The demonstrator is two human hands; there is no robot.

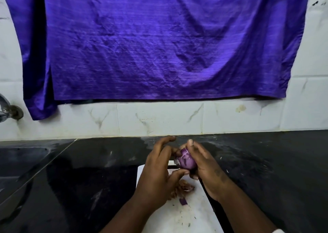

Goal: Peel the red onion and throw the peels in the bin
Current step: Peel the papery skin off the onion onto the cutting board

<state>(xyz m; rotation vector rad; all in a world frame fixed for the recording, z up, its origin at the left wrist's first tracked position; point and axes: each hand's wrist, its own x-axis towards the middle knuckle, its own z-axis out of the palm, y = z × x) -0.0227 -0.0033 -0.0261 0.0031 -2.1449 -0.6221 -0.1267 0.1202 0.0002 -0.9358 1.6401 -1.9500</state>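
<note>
The peeling looks well under way but not finished. The onion (186,160) is held up between both hands, just above the far end of the white board (188,220) on the black counter (85,179). The right hand (208,168) cups it from the right, fingers curled round its side and top. The left hand (158,172) works on it from the other side, thumb under the bulb and fingertips bent onto its upper left. Most of the visible face is glossy purple, so the dry skin seems largely gone there, though a pale scrap clings at its left edge. The far side is hidden. A small heap of brown peels (184,188) lies on the board below the hands, with a purple bit (182,201) nearby. No bin is in view, so none of the throwing away appears done. What probably remains is stripping the last skin, gathering the peels and binning them.
</note>
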